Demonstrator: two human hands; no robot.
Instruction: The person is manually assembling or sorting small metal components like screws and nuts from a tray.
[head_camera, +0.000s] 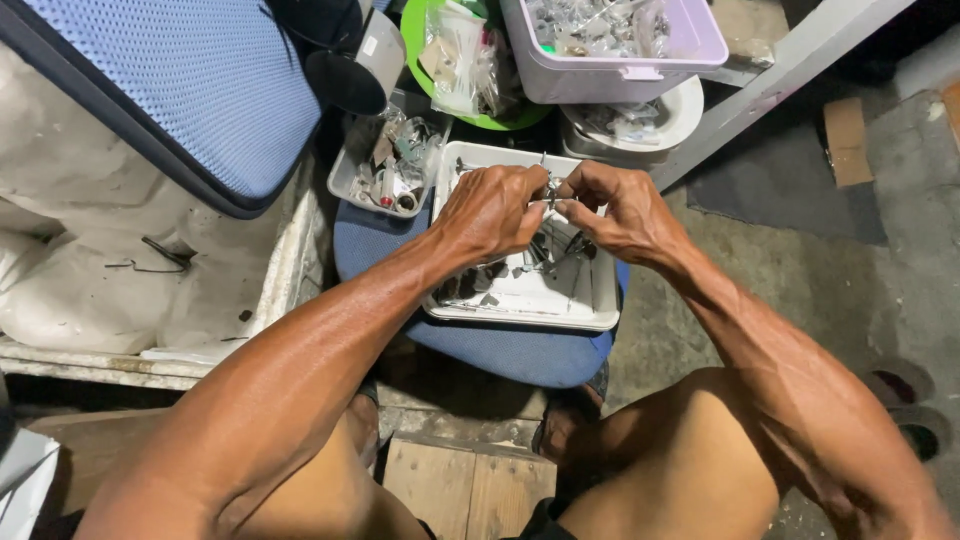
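Where both fingertips (560, 203) meet, metal part (549, 190).

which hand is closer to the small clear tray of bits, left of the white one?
Left. The left hand is just right of the clear tray; the right hand is farther right, over the white tray.

Bright overhead light; sharp centre; wide-angle stretch at edges; dark corners.
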